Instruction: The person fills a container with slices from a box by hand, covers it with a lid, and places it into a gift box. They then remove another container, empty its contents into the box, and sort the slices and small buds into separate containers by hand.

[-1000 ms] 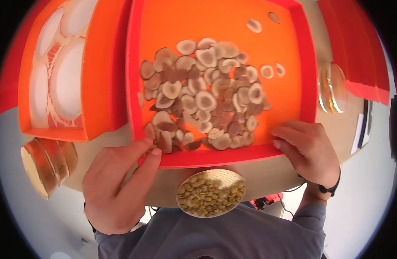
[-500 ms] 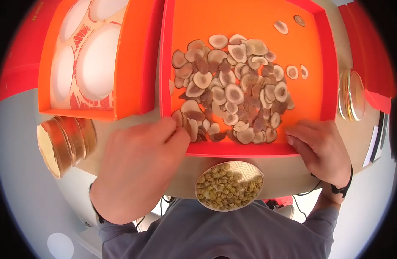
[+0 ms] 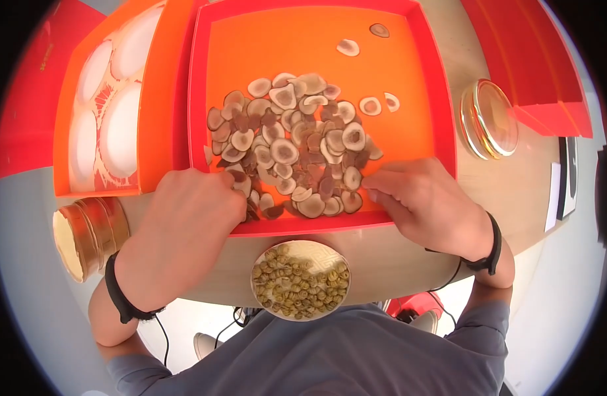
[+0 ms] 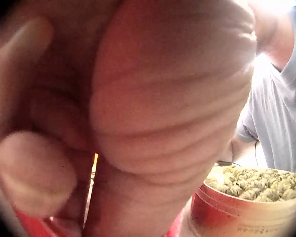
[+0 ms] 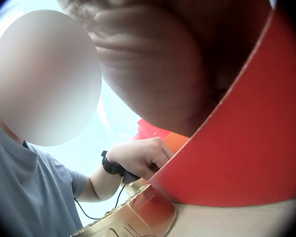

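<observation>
A heap of dried round slices [image 3: 285, 152], pale with brown rims and centres, lies in the orange-lined red box [image 3: 417, 210]. My left hand [image 3: 194, 214] reaches over the near left corner of that box, fingers curled down at the slices there. Its fingertips are hidden, and I cannot tell whether they hold a slice. From the right, my right hand [image 3: 429, 204] reaches over the front rim. Its thumb and forefinger lie close together, tips right at the heap's right edge. Near the front rim stands a round tub [image 4: 246, 215] of coiled yellow-green dried pieces [image 3: 297, 280].
Left of the box is an orange case [image 3: 165, 99] with white oval hollows. Stacked gold tubs [image 3: 92, 231] lie near its front. Clear gold-rimmed lids [image 3: 491, 119] and a red lidded case [image 3: 534, 66] are at the right. A few loose slices [image 3: 369, 105] lie apart in the box.
The right hand has moved left from the box's near right corner to the heap's edge. The left hand stays at the near left corner, now with fingers more curled. The head view has shifted.
</observation>
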The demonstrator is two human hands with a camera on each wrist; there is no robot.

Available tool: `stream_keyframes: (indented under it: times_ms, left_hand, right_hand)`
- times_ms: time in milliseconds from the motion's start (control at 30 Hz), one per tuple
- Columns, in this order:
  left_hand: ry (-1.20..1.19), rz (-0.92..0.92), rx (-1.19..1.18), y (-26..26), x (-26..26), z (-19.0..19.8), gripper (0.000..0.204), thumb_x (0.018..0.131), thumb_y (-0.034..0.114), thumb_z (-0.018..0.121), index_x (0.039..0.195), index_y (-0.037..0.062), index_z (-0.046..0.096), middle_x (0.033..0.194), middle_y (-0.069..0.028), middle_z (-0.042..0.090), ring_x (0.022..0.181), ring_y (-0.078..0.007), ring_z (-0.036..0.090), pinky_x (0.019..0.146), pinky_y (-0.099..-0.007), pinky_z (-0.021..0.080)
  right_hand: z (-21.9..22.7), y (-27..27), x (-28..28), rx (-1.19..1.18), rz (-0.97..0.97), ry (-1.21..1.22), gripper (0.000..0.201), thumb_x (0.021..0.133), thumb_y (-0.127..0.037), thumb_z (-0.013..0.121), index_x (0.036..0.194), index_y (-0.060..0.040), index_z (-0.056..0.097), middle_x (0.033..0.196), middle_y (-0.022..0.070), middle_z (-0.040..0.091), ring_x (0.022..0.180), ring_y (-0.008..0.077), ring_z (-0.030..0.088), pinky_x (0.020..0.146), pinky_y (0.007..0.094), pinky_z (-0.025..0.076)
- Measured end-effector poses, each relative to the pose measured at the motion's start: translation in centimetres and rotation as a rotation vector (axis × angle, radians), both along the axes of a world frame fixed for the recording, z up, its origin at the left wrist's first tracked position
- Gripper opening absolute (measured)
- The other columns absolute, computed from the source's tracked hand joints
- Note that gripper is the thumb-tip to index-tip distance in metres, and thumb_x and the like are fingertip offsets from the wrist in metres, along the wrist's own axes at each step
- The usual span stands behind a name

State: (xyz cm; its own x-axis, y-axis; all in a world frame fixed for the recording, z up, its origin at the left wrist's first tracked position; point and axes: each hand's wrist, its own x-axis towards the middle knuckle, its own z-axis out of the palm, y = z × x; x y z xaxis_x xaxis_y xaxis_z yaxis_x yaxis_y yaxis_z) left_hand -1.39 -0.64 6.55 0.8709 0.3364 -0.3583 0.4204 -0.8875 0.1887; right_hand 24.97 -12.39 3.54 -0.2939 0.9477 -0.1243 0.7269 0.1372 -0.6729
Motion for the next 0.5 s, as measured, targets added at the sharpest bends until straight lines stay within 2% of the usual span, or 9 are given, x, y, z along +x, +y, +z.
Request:
stream_keyframes:
  times_ms: [100,167,300,400,500]
  left_hand:
    - [0.129,-0.019,0.033,0.0,0.8,0.7,0.001,0.071,0.003,0.057,0.070,0.0030,0.057,0.077,-0.0132,0.055,0.074,-0.0304,0.056,0.063,-0.0408,0.043]
    - [0.004,-0.064,0.021,0.2,0.4,0.5,0.001,0.072,0.003,0.057,0.071,0.0032,0.057,0.076,-0.0130,0.054,0.074,-0.0302,0.056,0.063,-0.0405,0.043]
    - [-0.129,-0.124,-0.084,0.7,-0.2,-0.1,0.002,0.074,0.004,0.056,0.072,0.0038,0.057,0.076,-0.0124,0.054,0.074,-0.0300,0.055,0.064,-0.0396,0.043]
    - [0.050,-0.149,-0.105,0.7,0.4,0.3,0.001,0.076,0.004,0.056,0.075,0.0047,0.057,0.079,-0.0112,0.053,0.076,-0.0300,0.054,0.065,-0.0394,0.042]
    - [-0.146,-0.129,-0.102,0.4,0.0,-0.1,0.013,0.065,-0.004,0.061,0.076,0.0032,0.061,0.077,-0.0119,0.059,0.078,-0.0339,0.058,0.065,-0.0423,0.043]
  right_hand:
    - [-0.5,0.0,-0.5,0.055,0.033,0.145,0.017,0.074,0.009,0.056,0.088,0.0040,0.062,0.079,0.0181,0.061,0.076,0.0393,0.060,0.064,0.0462,0.047]
    - [-0.7,0.2,-0.8,0.067,0.078,0.215,0.019,0.074,0.010,0.055,0.091,0.0046,0.062,0.085,0.0184,0.062,0.080,0.0392,0.061,0.066,0.0460,0.048]
    - [-0.6,0.8,-0.5,0.233,-0.045,0.123,0.026,0.075,0.013,0.061,0.100,0.0047,0.062,0.097,0.0169,0.064,0.083,0.0357,0.064,0.068,0.0397,0.051]
    - [0.1,1.0,-0.1,0.311,-0.166,0.027,0.024,0.075,0.013,0.059,0.098,0.0050,0.062,0.095,0.0165,0.064,0.082,0.0357,0.063,0.068,0.0402,0.051]
    - [0.4,0.9,0.1,0.338,-0.203,-0.032,0.019,0.076,0.010,0.056,0.094,0.0046,0.063,0.088,0.0162,0.063,0.079,0.0364,0.062,0.066,0.0422,0.050]
